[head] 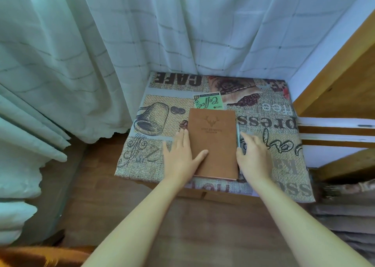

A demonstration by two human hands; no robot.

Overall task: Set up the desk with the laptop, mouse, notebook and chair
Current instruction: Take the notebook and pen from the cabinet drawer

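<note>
A brown notebook (214, 139) with a deer-head emblem lies closed on a small table covered by a coffee-print cloth (269, 112). My left hand (180, 155) rests flat at the notebook's left edge, its thumb lying across the cover. My right hand (252, 155) is at the notebook's right edge, fingers curled around a silver pen (238, 134) that lies alongside the book. No laptop or mouse is in view.
White checked curtains (121, 53) hang behind and to the left of the table. A wooden frame with white slats (336, 128) stands close on the right. Wooden floor (192, 226) runs in front. Folded grey fabric (345, 216) is stacked at the lower right.
</note>
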